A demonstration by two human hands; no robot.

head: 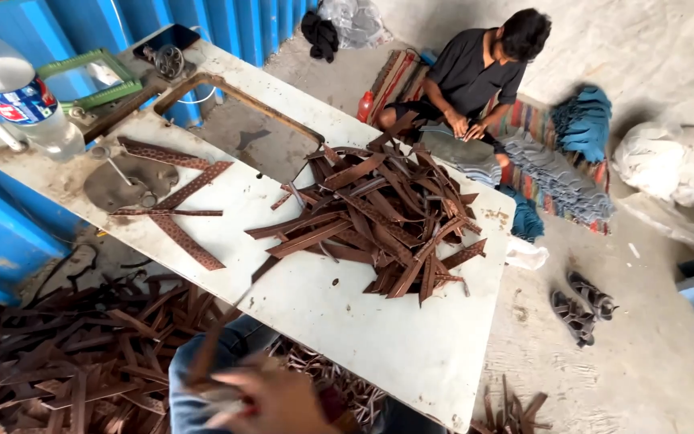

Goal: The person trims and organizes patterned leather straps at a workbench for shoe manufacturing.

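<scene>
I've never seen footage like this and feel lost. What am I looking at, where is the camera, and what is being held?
The camera sits on a person's head and looks down, so this one picture is their own view. At the bottom edge a blurred hand seems to hold a brown strip; which hand it is, I cannot tell. In front is a worn white table with a pile of brown strips and a few patterned strips to its left. More strips cover the floor. A plastic bottle stands at the far left. Beyond the table, another person sits on a mat with grey pieces.
</scene>
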